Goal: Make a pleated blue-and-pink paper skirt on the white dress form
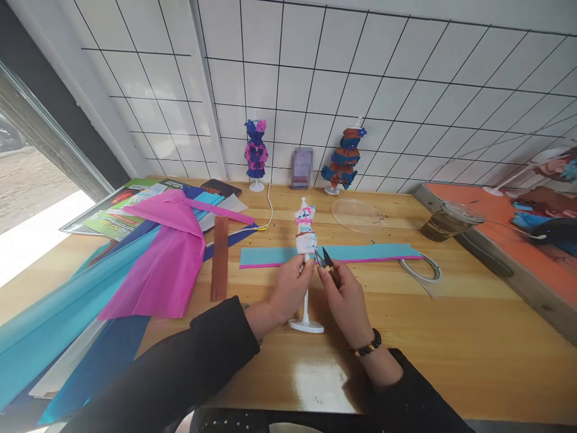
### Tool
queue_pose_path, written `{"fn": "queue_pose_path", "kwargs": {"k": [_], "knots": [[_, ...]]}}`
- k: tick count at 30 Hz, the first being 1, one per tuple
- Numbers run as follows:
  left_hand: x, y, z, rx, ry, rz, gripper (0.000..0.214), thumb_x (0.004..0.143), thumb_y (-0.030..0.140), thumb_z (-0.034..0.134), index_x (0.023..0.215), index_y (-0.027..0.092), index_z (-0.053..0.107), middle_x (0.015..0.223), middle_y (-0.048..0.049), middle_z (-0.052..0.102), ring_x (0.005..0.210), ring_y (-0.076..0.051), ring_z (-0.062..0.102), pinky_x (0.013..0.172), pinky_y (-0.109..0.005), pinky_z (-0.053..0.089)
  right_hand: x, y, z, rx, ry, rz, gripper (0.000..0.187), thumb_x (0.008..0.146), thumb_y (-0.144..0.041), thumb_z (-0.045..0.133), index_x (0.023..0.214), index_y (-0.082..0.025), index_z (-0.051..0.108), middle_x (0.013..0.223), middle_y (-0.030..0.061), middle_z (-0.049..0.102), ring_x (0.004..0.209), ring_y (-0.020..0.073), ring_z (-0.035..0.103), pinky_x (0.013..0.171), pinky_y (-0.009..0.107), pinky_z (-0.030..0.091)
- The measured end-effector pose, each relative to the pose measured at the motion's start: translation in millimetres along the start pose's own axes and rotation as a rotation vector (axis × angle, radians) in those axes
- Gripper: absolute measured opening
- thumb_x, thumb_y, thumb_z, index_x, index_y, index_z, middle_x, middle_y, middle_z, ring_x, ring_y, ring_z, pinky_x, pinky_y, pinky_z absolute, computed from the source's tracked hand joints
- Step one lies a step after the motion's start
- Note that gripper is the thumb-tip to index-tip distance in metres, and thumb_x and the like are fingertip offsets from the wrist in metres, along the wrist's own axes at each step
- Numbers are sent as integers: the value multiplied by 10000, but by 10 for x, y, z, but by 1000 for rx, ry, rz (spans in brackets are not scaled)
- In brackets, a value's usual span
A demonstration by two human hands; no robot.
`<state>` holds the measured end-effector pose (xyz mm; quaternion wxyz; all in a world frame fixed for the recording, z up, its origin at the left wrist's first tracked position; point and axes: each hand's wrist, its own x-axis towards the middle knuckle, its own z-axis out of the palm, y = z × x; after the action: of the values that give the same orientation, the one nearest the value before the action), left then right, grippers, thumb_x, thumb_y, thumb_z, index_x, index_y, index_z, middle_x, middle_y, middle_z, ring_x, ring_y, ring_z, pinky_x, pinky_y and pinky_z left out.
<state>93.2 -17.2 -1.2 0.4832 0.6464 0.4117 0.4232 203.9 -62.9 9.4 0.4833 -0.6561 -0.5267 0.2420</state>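
Note:
A small white mannequin [306, 231] on a round stand [306, 326] rises from the wooden table [451, 337]. My left hand [291, 290] pinches something small at the mannequin's lower edge. My right hand [343, 296] is closed on small dark scissors [325, 258], whose blades point at the same spot. Behind the mannequin lies a long blue and pink paper strip [360, 252].
Pink tissue paper [166, 264], blue sheets [40, 331] and a brown strip [220, 258] lie at left. Two dressed mannequins [256, 150] [345, 159] stand by the tiled wall. A clear lid [356, 214], a tape roll [424, 269], a cup [446, 221] and an orange tray [496, 222] sit at right.

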Motion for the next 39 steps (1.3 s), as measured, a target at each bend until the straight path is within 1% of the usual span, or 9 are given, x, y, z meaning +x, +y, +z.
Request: {"fn": "queue_pose_path", "kwargs": {"k": [3, 6, 9, 12, 14, 17, 22, 31, 39], "knots": [[-16, -5, 18, 5, -42, 7, 295, 872, 394, 416, 695, 161, 459, 601, 43, 392, 582, -90, 331, 541, -223, 259, 50, -36, -17, 341, -106, 208, 369, 766, -559, 542, 830, -197, 504, 529, -85, 373, 411, 75, 304, 396, 220, 264], [-1, -25, 5, -45, 5, -44, 317, 874, 430, 404, 693, 171, 428, 568, 53, 339, 543, -83, 303, 509, -219, 239, 72, -35, -52, 422, -115, 255, 388, 718, -558, 604, 816, -196, 506, 522, -95, 349, 399, 61, 278, 373, 208, 228], [27, -45, -18, -120, 5, -79, 334, 868, 461, 408, 696, 175, 418, 550, 60, 321, 510, -77, 293, 482, -216, 241, 60, -8, -76, 317, -66, 162, 383, 746, -531, 586, 911, -188, 555, 579, -54, 474, 452, 88, 379, 415, 225, 309], [40, -59, -22, -198, -49, -93, 341, 862, 482, 414, 724, 171, 439, 539, 63, 334, 492, -73, 301, 469, -214, 251, 43, 16, -76, 178, -64, 48, 375, 795, -492, 543, 1000, -180, 574, 771, 21, 608, 642, 140, 517, 566, 257, 417], [42, -71, -15, -231, -54, -100, 352, 858, 494, 417, 722, 170, 437, 536, 63, 330, 484, -70, 297, 459, -212, 244, 35, 26, -70, 132, -87, 15, 361, 821, -467, 520, 1034, -179, 570, 843, 41, 624, 757, 164, 546, 651, 271, 434], [41, -87, -5, -246, -44, -105, 363, 853, 506, 424, 725, 166, 447, 541, 60, 330, 483, -68, 297, 449, -208, 236, 26, 38, -65, 99, -100, 11, 349, 836, -453, 507, 1044, -180, 569, 809, 34, 620, 816, 181, 558, 681, 276, 429], [31, -65, -14, -233, -50, -104, 364, 860, 499, 417, 709, 168, 435, 524, 60, 336, 479, -69, 292, 449, -209, 236, 12, 49, -65, 72, -99, 12, 365, 836, -465, 501, 1063, -188, 569, 730, 14, 597, 788, 187, 563, 660, 280, 424], [36, -69, -24, -213, -72, -94, 350, 864, 486, 407, 739, 163, 460, 542, 52, 360, 496, -77, 315, 463, -213, 255, 4, 37, -57, 30, -94, -3, 360, 845, -477, 481, 1032, -183, 572, 725, 20, 598, 757, 184, 551, 636, 278, 413], [24, -45, -14, -124, -68, -77, 335, 851, 460, 429, 741, 154, 510, 566, 47, 334, 520, -82, 300, 487, -221, 239, -4, 47, -81, -181, -26, -86, 345, 864, -476, 442, 981, -170, 550, 651, 5, 559, 560, 145, 461, 547, 265, 356]]}}
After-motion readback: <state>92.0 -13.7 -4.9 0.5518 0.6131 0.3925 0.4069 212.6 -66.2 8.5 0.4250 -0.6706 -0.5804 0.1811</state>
